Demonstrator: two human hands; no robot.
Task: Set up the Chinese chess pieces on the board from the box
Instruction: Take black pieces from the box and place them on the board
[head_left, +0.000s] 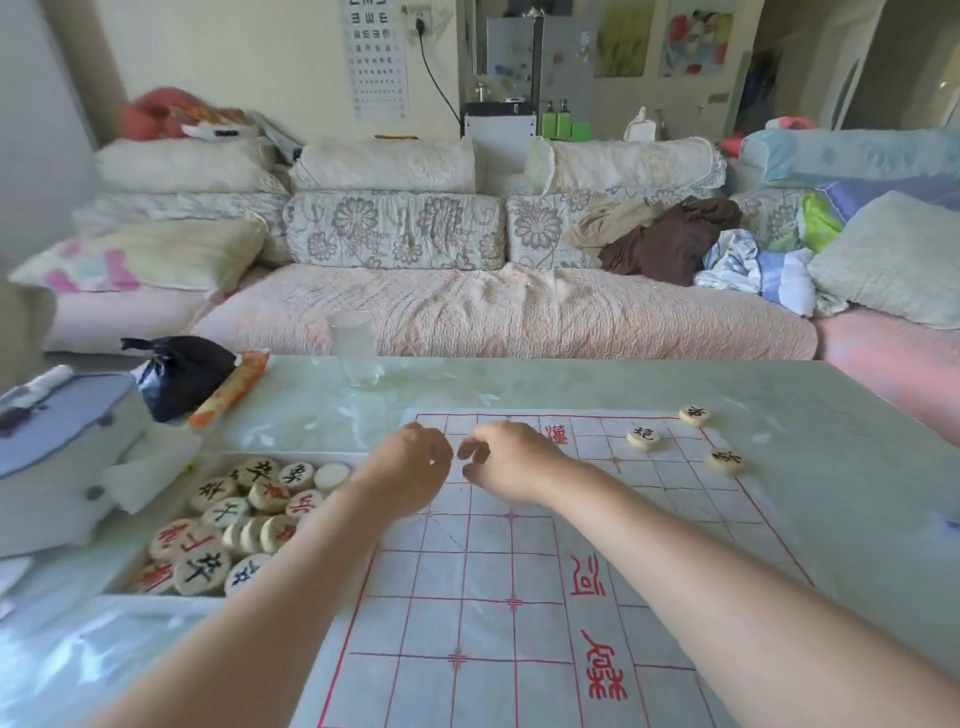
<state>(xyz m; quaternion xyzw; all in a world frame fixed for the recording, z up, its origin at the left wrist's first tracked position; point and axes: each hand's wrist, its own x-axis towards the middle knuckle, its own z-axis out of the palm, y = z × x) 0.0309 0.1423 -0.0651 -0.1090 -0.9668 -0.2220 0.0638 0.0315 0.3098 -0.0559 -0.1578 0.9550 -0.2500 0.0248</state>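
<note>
Lying well right of both hands, three black-lettered pieces (643, 437) sat on the board (519, 597) at its far right corner, while the left hand (413, 470) and right hand (511, 460), fingers curled, met over its far edge, their hold unclear, beside the box (171, 584) heaped with pieces.

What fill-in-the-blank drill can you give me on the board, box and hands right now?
1. The number of pieces already lying on the board is ____.
2. Those pieces, such as one near the far edge, carry characters in ____ ink.
3. The box of unplaced pieces sits to the ____ of the board.
4. The left hand and right hand hover over the board's far ____ corner.

Missing words: three; black; left; left
</note>
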